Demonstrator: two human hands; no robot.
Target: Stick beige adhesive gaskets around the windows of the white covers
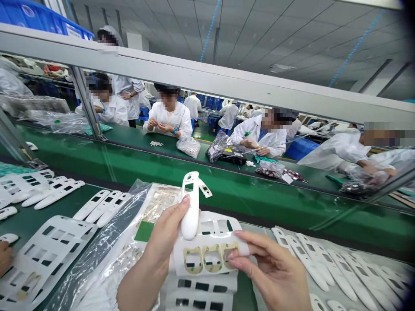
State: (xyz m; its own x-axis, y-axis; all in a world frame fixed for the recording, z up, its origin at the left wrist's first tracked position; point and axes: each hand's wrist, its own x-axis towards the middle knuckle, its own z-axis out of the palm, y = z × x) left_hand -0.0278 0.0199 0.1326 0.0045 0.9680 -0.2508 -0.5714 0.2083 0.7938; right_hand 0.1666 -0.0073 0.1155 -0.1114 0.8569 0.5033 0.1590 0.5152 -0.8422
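Observation:
My left hand point(164, 235) is closed round a white plastic housing point(190, 203), held upright with its windowed end on top. My right hand point(270, 268) pinches the right edge of a white sticker sheet point(207, 250) that carries several tan-rimmed labels. The sheet lies curved between both hands, just below the housing. Under the hands sit more white sheets point(201, 289) and a clear plastic bag point(129, 233) with labels inside.
Rows of white housings lie on the green bench at left point(52, 192) and right point(330, 263). White carrier frames point(45, 255) lie at lower left. Beyond a green conveyor point(194, 172), several people in white coats work at benches. A metal frame rail point(207, 80) crosses overhead.

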